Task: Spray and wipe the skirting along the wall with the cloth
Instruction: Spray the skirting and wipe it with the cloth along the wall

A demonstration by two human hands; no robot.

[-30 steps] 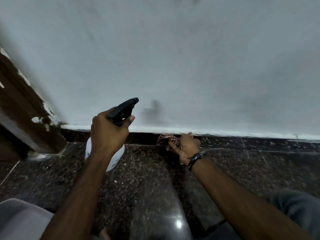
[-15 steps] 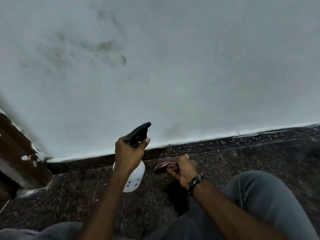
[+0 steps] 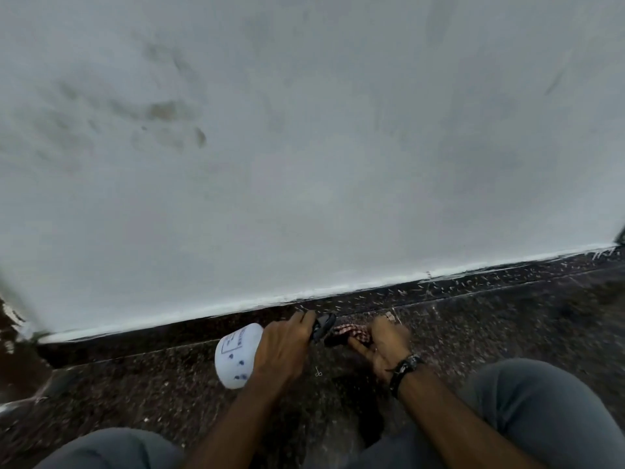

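Note:
My left hand grips the neck of a white spray bottle that is tipped on its side, its black nozzle pointing right toward the cloth. My right hand, with a dark wristband, holds a red-and-white checked cloth down on the floor just in front of the dark speckled skirting. The skirting runs along the foot of the white wall, rising toward the right.
The floor is dark speckled granite. Both my knees in grey trousers fill the lower corners. A brown door frame with chipped paint stands at the far left. Smudges mark the wall at upper left.
My left hand has lowered and tipped the bottle from upright to lying sideways, nozzle now close to the cloth. The view has shifted right along the wall; my right hand stays on the cloth.

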